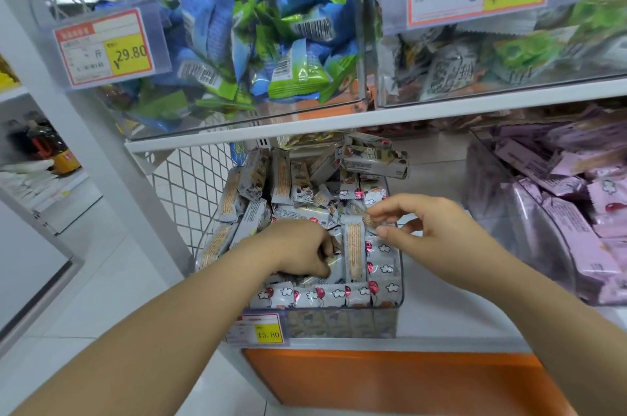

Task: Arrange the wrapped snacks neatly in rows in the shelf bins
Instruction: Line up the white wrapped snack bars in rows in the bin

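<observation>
White shop shelving [441,317], mesh side panel at left. On the lower shelf I see a clear bin [399,293] with a yellow 15.80 price tag [268,331] at its front. It holds the wrapped snacks [381,268]: slim grey-white bars printed with clouds and red balloons. The near rows lie flat and aligned; those further back stand jumbled. Left hand [302,252] is down in the bin, fingers curled onto one wrapper. Right hand [424,225] pinches a bar's end between thumb and forefinger. Purple packets [570,212] sit to the right, blue-green packets [271,42] above.
</observation>
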`<action>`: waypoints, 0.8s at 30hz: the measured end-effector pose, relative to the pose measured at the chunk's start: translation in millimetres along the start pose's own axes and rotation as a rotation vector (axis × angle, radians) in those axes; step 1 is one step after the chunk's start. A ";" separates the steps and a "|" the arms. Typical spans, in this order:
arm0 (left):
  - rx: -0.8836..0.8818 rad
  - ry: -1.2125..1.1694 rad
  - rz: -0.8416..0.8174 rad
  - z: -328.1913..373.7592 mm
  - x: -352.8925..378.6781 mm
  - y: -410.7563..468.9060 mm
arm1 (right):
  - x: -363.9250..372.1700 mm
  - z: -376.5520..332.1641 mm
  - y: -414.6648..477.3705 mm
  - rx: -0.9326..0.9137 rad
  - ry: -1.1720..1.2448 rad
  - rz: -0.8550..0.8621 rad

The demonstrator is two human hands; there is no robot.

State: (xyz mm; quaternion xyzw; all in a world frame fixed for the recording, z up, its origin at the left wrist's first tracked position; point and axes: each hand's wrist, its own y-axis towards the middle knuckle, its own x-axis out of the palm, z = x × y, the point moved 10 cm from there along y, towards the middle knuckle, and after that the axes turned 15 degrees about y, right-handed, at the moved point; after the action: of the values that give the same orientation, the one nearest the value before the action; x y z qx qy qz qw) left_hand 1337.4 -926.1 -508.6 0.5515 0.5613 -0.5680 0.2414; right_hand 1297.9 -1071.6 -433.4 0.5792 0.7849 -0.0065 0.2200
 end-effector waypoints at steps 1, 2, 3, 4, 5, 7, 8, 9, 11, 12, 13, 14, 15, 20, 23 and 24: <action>0.002 -0.044 0.013 -1.3 -1.7 -1.4 | 0.3 -0.6 0.0 -0.002 0.001 -0.001; 0.006 -0.086 0.028 -2.3 -3.9 -2.8 | 0.5 -1.0 -0.1 -0.004 0.000 -0.002; 0.007 -0.128 0.045 -3.6 -7.0 -4.2 | 0.8 -1.4 0.1 -0.005 0.000 -0.002; 0.005 -0.165 0.061 -5.5 -10.3 -6.3 | 0.9 -1.6 0.2 -0.003 0.000 -0.002; 0.000 -0.193 0.082 -8.2 -13.8 -8.4 | 0.9 -1.9 0.4 -0.002 0.000 0.000; -0.003 -0.198 0.132 -14.0 -21.8 -13.4 | 0.7 -2.1 0.3 -0.003 0.000 0.002; -0.004 -0.179 0.159 -16.9 -25.9 -16.2 | 0.6 -2.1 0.1 -0.003 0.002 0.002; -0.006 -0.160 0.184 -19.4 -30.7 -19.8 | 0.6 -2.3 0.1 -0.003 0.003 0.002; -0.012 -0.144 0.234 -23.9 -41.6 -29.7 | 0.8 -3.0 0.2 -0.007 0.004 0.001; -0.012 -0.155 0.263 -26.1 -47.3 -35.6 | 0.9 -3.3 0.2 -0.009 0.004 0.001; -0.014 -0.186 0.291 -29.1 -52.2 -41.6 | 1.0 -3.6 0.3 -0.011 0.003 0.001; -0.015 -0.235 0.317 -32.5 -56.1 -47.8 | 0.9 -3.8 0.1 -0.012 0.004 0.003; -0.015 -0.287 0.338 -36.1 -58.2 -53.6 | 0.9 -3.9 0.0 -0.013 0.006 0.004; 0.003 -0.407 0.385 -45.5 -55.4 -75.0 | 2.7 -6.5 -1.5 -0.024 -0.010 -0.001; 0.017 -0.530 0.378 -48.0 -49.0 -83.9 | 3.8 -6.3 -1.2 -0.023 -0.030 -0.003; 0.014 -0.558 0.379 -48.8 -47.8 -85.4 | 4.5 -6.3 -0.9 -0.023 -0.042 -0.005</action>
State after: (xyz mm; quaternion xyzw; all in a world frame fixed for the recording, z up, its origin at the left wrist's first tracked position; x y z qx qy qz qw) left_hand 1291.6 -876.8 -422.4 0.4709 0.3570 -0.6461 0.4831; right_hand 1293.9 -1066.2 -429.5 0.5743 0.7816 -0.0100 0.2431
